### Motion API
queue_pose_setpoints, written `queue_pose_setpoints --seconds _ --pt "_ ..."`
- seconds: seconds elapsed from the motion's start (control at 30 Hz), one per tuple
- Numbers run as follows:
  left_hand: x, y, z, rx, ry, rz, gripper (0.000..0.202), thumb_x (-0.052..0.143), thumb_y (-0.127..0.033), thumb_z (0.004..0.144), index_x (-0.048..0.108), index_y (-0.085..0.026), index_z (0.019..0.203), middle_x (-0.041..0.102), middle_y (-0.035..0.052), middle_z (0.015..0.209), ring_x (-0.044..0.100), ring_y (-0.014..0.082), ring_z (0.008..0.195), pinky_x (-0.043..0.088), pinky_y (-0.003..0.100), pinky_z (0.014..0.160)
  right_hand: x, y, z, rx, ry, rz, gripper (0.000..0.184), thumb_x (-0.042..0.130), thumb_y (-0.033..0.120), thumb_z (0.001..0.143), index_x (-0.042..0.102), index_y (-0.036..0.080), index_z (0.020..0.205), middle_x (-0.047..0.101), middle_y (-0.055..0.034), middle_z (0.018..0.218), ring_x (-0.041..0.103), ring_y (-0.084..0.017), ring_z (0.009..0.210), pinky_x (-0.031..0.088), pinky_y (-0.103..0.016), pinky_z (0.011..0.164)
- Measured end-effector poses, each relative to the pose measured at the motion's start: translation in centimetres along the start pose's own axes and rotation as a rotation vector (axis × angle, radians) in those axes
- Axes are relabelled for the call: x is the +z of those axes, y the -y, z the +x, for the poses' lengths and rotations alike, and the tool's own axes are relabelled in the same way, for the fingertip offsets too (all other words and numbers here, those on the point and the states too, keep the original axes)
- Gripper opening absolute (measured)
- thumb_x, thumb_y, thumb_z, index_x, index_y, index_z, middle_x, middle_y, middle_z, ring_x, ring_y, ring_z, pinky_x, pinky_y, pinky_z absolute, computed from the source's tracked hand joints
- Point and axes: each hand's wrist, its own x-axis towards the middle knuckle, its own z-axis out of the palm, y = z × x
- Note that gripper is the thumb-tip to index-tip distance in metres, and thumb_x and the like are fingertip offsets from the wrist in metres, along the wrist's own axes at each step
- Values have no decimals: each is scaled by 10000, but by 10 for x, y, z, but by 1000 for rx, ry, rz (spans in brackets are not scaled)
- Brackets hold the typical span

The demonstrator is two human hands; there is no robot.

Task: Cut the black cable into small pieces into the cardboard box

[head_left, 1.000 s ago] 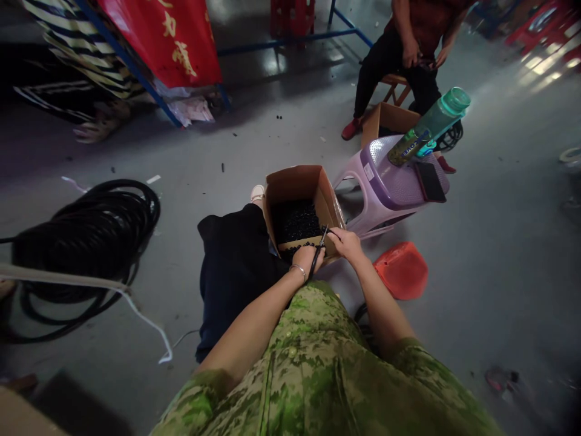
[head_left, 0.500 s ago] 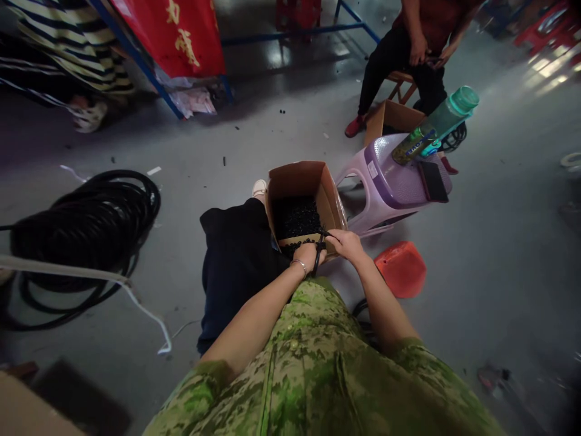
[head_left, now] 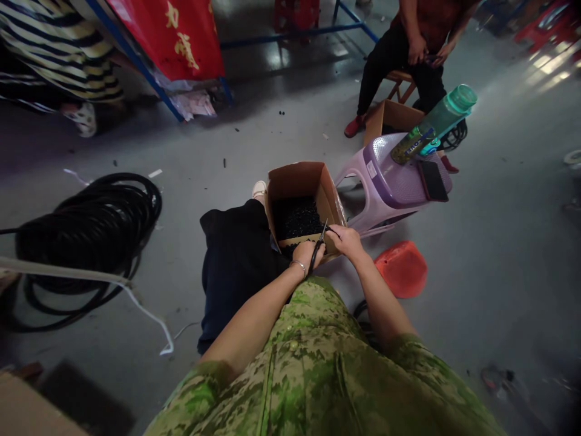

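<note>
i count two bare hands of mine, left (head_left: 307,253) and right (head_left: 348,242); one pair of black-handled metal scissors (head_left: 319,241); one thin black strip (head_left: 333,230); two open brown cardboard boxes (head_left: 297,180); one lilac-and-purple plastic stool (head_left: 385,175); one tall translucent green bottle (head_left: 447,115); one big coil of black tubing (head_left: 77,236). the small black pieces (head_left: 299,219) are too heaped for me to count.
</note>
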Motion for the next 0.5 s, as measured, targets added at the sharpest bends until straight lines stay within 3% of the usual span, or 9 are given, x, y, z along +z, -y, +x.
queue_pose_setpoints --seconds 0.17,0.33,0.5 --pt "0 -1 1 -7 35 28 465 410 -436 895 749 -138 782 711 119 733 681 248 831 499 302 782 5 1 -5 48 -9 4 305 412 347 980 672 227 1084 730 -42 1019 658 -178 922 430 -238 729" --pt "4 1 6 -15 132 109 426 440 -417 871 751 -138 955 734 146 985 684 265 935 509 315 818 1 4 -6 -13 135 -83 285 441 387 975 676 244 1049 731 -30 992 656 -170 903 397 -226 684" --pt "4 0 7 -25 138 105 408 435 -391 872 746 -146 970 733 139 1004 686 253 944 511 299 814 -8 10 0 -64 202 -185 324 414 421 987 673 228 1011 730 -50 996 650 -170 909 375 -223 683"
